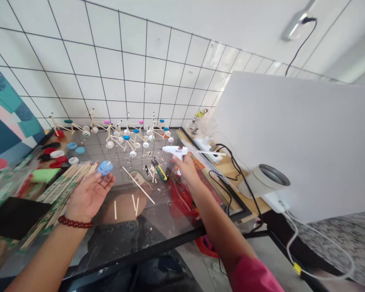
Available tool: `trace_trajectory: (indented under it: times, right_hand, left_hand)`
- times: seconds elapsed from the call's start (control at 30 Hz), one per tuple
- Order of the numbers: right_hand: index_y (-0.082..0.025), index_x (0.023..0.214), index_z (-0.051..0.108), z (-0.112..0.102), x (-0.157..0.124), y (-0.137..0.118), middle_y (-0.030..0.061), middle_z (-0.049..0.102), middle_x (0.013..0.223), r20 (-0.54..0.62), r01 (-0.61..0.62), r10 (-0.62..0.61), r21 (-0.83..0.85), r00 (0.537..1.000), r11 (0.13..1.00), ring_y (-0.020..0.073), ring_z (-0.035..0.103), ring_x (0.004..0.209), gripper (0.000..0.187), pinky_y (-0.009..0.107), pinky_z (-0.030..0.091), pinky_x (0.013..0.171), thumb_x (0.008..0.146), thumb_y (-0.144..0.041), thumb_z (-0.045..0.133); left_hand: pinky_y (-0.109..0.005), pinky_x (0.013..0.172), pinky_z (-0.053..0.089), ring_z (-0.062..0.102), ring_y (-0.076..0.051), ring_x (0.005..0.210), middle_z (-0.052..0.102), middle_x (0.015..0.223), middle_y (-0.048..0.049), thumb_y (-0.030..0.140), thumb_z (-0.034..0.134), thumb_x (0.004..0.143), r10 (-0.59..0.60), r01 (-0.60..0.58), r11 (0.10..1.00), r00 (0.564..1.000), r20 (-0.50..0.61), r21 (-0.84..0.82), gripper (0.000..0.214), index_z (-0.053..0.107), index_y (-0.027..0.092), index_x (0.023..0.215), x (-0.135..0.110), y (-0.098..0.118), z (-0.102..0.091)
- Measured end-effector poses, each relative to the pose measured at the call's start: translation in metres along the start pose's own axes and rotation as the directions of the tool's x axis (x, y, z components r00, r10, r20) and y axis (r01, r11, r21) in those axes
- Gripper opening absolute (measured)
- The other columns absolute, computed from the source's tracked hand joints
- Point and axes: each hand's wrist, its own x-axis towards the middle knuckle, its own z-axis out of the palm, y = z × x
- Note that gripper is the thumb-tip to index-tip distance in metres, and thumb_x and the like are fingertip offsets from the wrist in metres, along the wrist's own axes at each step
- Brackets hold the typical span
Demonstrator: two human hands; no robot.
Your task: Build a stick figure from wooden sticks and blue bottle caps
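My left hand (89, 192) is closed around a blue bottle cap (105, 168), with a short piece of wooden stick poking up from it. My right hand (187, 166) grips a white glue gun (174, 151), its nozzle turned to the left and a glue stick (211, 153) showing behind. Under the hands, a long thin stick (139, 185) lies at a slant on the glossy tabletop, with several shorter pieces near it. A yellow-green utility knife (159, 170) rests left of my right forearm.
Several little stick-and-cap tricycle models (126, 138) stand at the back. Bundled chopsticks (65, 186) and loose blue caps (80, 150) lie left. Red-handled pliers (182, 190) are beneath my right arm. A power strip (208, 149), black cables and a grey cylinder (264, 180) occupy the right.
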Motion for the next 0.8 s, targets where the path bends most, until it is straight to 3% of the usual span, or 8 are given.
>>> trace_trajectory:
  times: [0.13,0.27,0.6,0.7,0.8]
  right_hand:
    - [-0.025,0.115,0.066,-0.024,0.032,0.013,0.0104,0.077,0.121,-0.081,-0.073,0.062,-0.144,0.995,0.987,0.0323,0.071,0.120,0.035,0.049,0.055,0.110,0.082,-0.030,0.077]
    - [-0.024,0.112,0.065,-0.030,0.036,0.022,0.0111,0.078,0.117,-0.102,-0.124,0.102,-0.234,0.989,0.964,0.0346,0.073,0.121,0.033,0.050,0.056,0.108,0.081,-0.029,0.078]
    - [-0.021,0.108,0.065,-0.020,0.023,0.028,0.0106,0.079,0.110,-0.042,-0.104,0.096,-0.364,0.995,0.926,0.0299,0.075,0.113,0.030,0.046,0.057,0.103,0.082,-0.027,0.078]
    - [-0.020,0.108,0.066,-0.038,0.007,0.016,0.0127,0.079,0.108,-0.017,-0.084,0.084,-0.395,0.996,0.915,0.0316,0.076,0.109,0.036,0.044,0.058,0.097,0.077,-0.027,0.084]
    - [-0.023,0.101,0.070,-0.065,-0.027,-0.006,0.0106,0.080,0.098,0.014,-0.035,0.045,-0.443,0.999,0.896,0.0319,0.078,0.101,0.031,0.041,0.058,0.092,0.075,-0.026,0.087]
  left_hand:
    - [-0.036,0.073,0.071,0.073,-0.017,0.071,0.078,0.082,-0.0009,0.005,0.072,0.078,-0.016,0.017,1.000,0.999,0.040,-0.024,0.018,0.072,0.020,0.087,0.000,-0.001,-0.002]
    - [-0.035,0.070,0.070,0.072,-0.017,0.069,0.075,0.078,0.0001,0.005,0.074,0.076,-0.032,0.033,0.999,0.999,0.030,-0.029,0.017,0.071,0.020,0.084,-0.005,-0.002,0.002]
    - [-0.035,0.072,0.069,0.073,-0.018,0.072,0.079,0.085,-0.0009,0.010,0.081,0.072,-0.053,0.054,0.999,0.994,0.095,-0.004,0.020,0.072,0.022,0.085,-0.011,-0.004,0.005]
    - [-0.034,0.074,0.070,0.074,-0.018,0.073,0.078,0.081,-0.0023,0.009,0.082,0.072,-0.078,0.076,0.997,0.992,0.103,0.020,0.017,0.071,0.020,0.080,-0.013,-0.006,0.007]
    - [-0.033,0.078,0.070,0.076,-0.018,0.074,0.077,0.078,-0.0045,0.008,0.080,0.074,-0.120,0.116,0.992,0.987,0.109,0.046,0.012,0.073,0.017,0.078,-0.016,-0.011,0.008]
